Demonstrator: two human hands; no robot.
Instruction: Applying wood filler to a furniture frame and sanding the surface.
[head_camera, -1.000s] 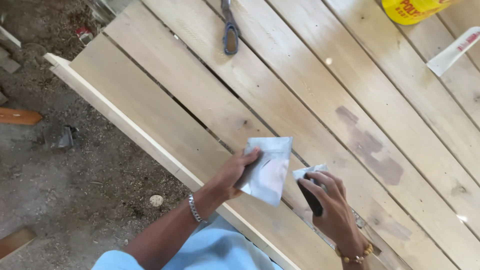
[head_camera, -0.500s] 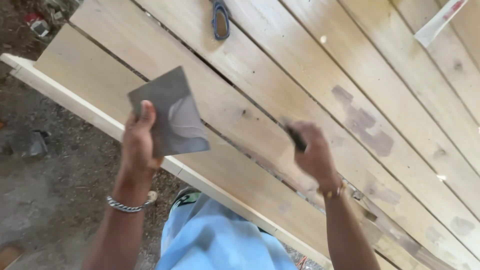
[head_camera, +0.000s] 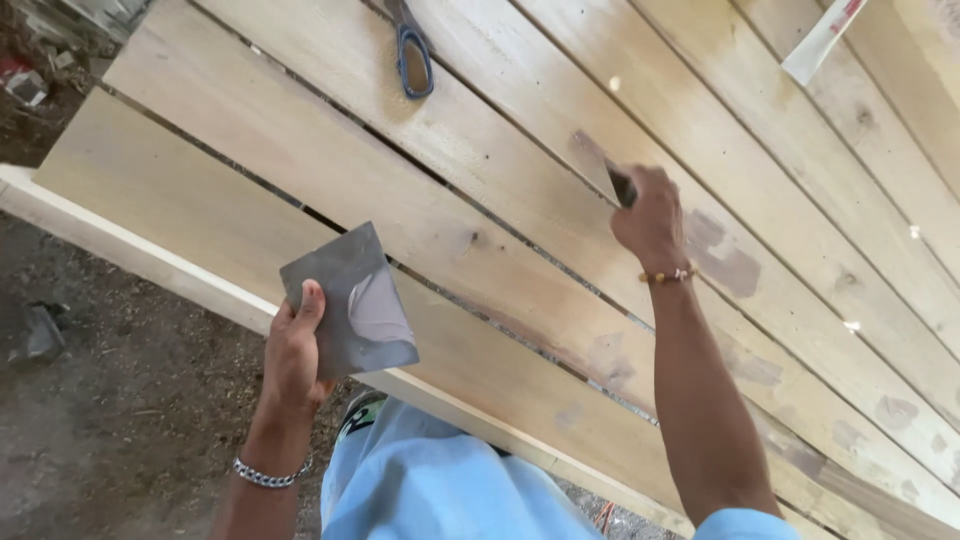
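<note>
Left hand at about 7 o'clock, thumb pinching a flat grey metal plate by its lower edge — grasping it, held tilted just off the near edge of the table, which is a run of pale planks with dark gaps between. A smear of pale filler sits on the plate's face; held flat-ish like that it looks like a palette, kept close so the other hand can reload.

Right hand reaches out to roughly 1 o'clock, clenched on a dark-handled putty knife, blade end pressed down onto a grey-brown patch on a plank. More such patches further along at 3 to 4 o'clock — probably filled knots or dents, my guess from the colour. Wrist angled low, which suits scraping filler flat along the grain.

Blue-handled scissors lie on the planks at 12 o'clock, well apart from both hands. A white tube lies at the top right corner. Dirt floor below the table edge at 8 o'clock.

Versus half a second ago: the right hand has moved further out and up the plank, from nearer the middle to the patch beyond. Plate hand sits lower and closer to the body, same hold. A second back both hands were together at the near edge, knife at the plate.
</note>
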